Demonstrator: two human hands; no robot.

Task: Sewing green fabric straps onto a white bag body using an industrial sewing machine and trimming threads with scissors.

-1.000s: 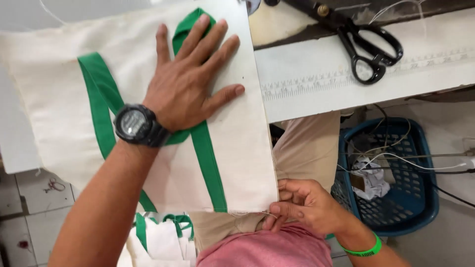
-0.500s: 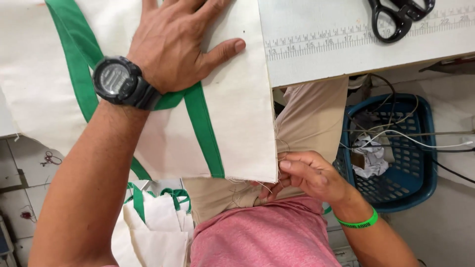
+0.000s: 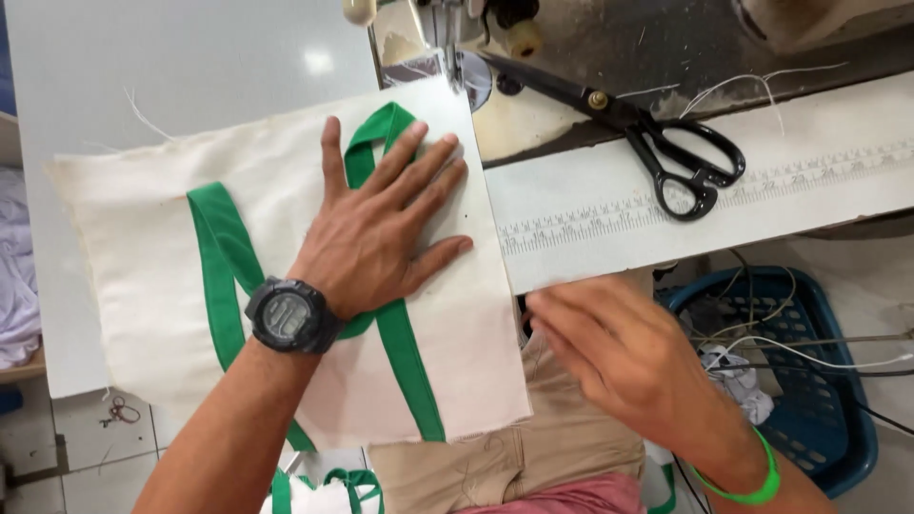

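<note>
A pale grey worktop [image 3: 190, 67] catches a glint of overhead light. A white ruled board [image 3: 809, 190] runs along its right edge. Below, tiled floor [image 3: 57, 447] shows at left, and a blue plastic basket [image 3: 838, 419] sits at right.

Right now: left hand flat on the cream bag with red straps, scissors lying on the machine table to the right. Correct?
Not quite. The straps are green, not red, as the head view shows. The rest holds: the left hand lies flat on the cream bag, and the black scissors lie on the machine table to the right.
</note>
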